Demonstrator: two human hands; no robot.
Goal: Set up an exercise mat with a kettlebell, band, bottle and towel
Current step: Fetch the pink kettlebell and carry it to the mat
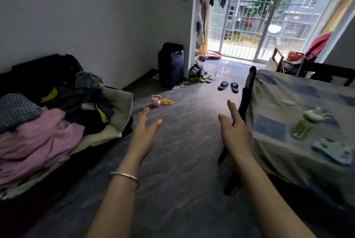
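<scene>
The left hand and right hand hung open, apart, empty; pink kettlebell and yellow band lay far on the floor, bottle and towel on the right table; gathering seemed unstarted, likely needing a stoop first.

One kettlebell, one band, one bottle, one towel, one suitcase

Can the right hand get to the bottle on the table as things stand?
Probably yes: the right hand is open and empty, and the bottle stands to its right with nothing between them.
</scene>
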